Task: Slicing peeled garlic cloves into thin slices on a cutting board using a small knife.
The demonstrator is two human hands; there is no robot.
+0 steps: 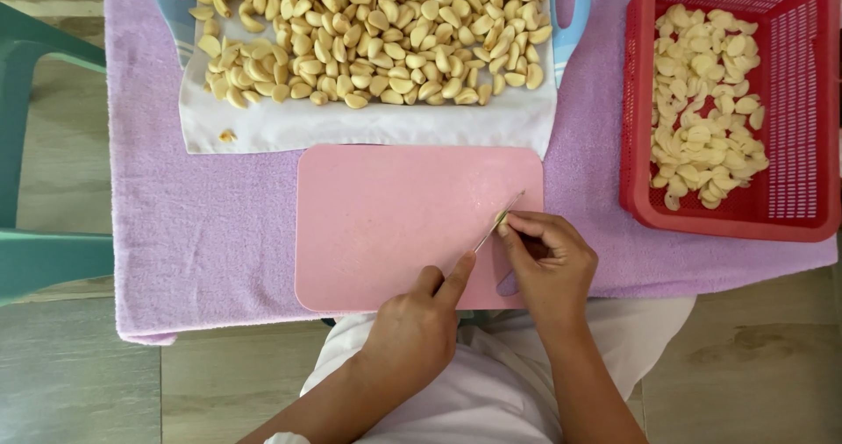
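Observation:
My left hand [419, 326] grips a small knife [502, 220], with the index finger stretched along its back. The thin blade angles up and to the right over a pink cutting board [386, 225]. My right hand [548, 260] rests on the board's lower right corner and pinches a pale garlic clove [501, 217] at its fingertips, against the blade. Most of the clove is hidden by the fingers.
A light blue tray [566, 23] lined with white cloth holds a heap of whole peeled garlic cloves [377, 36] behind the board. At the right, a red plastic basket [636, 102] holds cut garlic pieces [706, 102]. A purple towel [210, 225] covers the table. A teal chair [35, 260] stands to the left.

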